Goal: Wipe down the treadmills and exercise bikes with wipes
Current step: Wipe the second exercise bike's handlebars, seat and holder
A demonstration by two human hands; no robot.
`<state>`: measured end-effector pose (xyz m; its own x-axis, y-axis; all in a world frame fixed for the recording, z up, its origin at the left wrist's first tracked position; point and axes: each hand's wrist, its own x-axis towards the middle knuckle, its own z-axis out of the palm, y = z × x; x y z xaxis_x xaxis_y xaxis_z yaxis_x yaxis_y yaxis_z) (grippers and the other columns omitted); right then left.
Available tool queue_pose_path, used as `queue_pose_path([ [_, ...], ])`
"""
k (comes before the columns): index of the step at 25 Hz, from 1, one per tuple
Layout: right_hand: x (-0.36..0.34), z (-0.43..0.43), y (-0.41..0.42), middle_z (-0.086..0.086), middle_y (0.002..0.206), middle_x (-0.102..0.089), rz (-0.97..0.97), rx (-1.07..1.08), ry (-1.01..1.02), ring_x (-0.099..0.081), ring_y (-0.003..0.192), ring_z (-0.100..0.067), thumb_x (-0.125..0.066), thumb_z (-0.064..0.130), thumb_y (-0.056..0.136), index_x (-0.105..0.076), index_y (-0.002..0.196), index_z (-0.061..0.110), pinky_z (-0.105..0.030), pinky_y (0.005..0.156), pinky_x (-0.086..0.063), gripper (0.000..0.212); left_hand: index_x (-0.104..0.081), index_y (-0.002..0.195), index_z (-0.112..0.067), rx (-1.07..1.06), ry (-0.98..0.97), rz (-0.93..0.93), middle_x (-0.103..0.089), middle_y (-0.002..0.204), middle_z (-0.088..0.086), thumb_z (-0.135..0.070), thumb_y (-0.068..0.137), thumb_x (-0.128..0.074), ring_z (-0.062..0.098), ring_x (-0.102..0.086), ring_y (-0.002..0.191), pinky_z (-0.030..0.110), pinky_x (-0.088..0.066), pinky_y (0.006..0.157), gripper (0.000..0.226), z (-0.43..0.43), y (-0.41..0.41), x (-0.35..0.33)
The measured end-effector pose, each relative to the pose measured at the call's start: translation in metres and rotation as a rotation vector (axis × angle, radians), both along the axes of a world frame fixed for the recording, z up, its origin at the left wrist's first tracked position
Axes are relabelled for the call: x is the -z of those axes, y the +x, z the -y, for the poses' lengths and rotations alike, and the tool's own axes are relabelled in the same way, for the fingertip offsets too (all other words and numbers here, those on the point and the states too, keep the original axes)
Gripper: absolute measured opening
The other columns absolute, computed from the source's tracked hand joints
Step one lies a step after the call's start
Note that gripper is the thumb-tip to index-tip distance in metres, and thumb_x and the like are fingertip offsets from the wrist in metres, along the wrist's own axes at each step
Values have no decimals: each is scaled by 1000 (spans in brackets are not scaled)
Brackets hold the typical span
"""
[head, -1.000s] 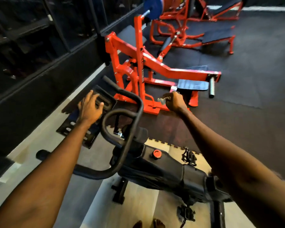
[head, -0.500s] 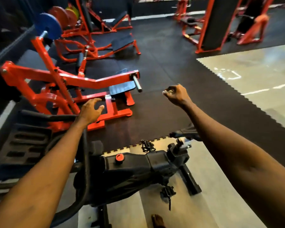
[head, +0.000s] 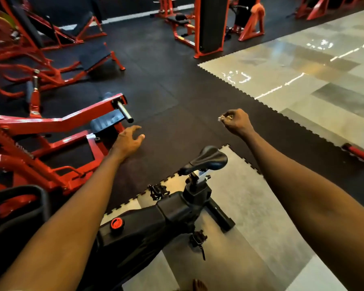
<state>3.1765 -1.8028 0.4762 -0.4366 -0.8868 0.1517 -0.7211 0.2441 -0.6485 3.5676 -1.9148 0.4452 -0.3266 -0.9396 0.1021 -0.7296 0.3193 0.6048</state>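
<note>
- Holding both arms stretched forward, I have my hands in the air over the black floor mat (head: 177, 91), past the far side of the exercise bike (head: 156, 223).
- My left hand (head: 128, 141) is loose, its fingers spread and gently bent, gripping nothing and touching nothing.
- My right hand (head: 236, 122) is curled into a fist around a small pale wipe (head: 224, 117). Only a crumpled bit of it shows at the thumb side.
- The bike is black and stands below and between my forearms, on a grey patch of floor (head: 250, 206).
- Its saddle (head: 210, 157) sits on its post under the gap between my hands, nearer the right one and apart from both.
- A red knob (head: 117, 223) sits on top of the frame, close beside my left forearm as I see it.
- One pedal (head: 158, 191) sticks out on the far side of the frame.
- Part of the black handlebar (head: 29, 196) curves in at the left edge.
- A red weight machine (head: 51, 122) stands on the mat to my left. Its chrome peg (head: 124, 111) is near my left hand, not touching it.
- Shiny pale tiles (head: 303, 70) lie to the right, beyond the mat's toothed edge.
</note>
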Motion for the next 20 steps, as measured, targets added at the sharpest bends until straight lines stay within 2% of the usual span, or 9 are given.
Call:
queue_pose_path([
  [6, 59, 1, -27, -9, 99, -76, 33, 94, 115, -69, 94, -23, -67, 26, 91, -78, 100, 8, -31, 83, -52, 23, -57, 137, -11, 169, 115, 64, -59, 138, 13, -25, 96, -65, 31, -56, 125, 39, -43, 106, 44, 35, -68, 45],
  [12, 114, 24, -20, -10, 103, -75, 82, 182, 239, -68, 96, -26, -64, 22, 91, -77, 103, 8, -37, 86, -54, 23, -51, 142, -14, 343, 260, 112, -55, 143, 11, -31, 99, -62, 28, -53, 129, 40, -43, 106, 48, 62, -103, 102],
  [15, 143, 32, -9, -12, 108, -74, 87, 180, 330, -67, 98, -27, -63, 23, 93, -76, 107, 6, -37, 87, -53, 26, -51, 143, -15, 392, 331, 131, -54, 143, 10, -34, 99, -60, 27, -52, 130, 40, -44, 106, 48, 63, -110, 123],
  [18, 171, 42, 3, -15, 113, -71, 88, 195, 411, -66, 96, -29, -60, 24, 94, -74, 111, 6, -31, 80, -48, 29, -53, 141, -15, 416, 397, 107, -56, 141, 8, -33, 100, -60, 24, -53, 129, 34, -43, 103, 45, 56, -118, 140],
  [20, 186, 46, 12, -17, 118, -64, 99, 202, 439, -63, 100, -32, -58, 22, 96, -73, 115, 6, -32, 85, -47, 29, -55, 140, -14, 444, 448, 102, -59, 138, 6, -31, 100, -60, 23, -55, 127, 32, -44, 102, 43, 47, -123, 148],
])
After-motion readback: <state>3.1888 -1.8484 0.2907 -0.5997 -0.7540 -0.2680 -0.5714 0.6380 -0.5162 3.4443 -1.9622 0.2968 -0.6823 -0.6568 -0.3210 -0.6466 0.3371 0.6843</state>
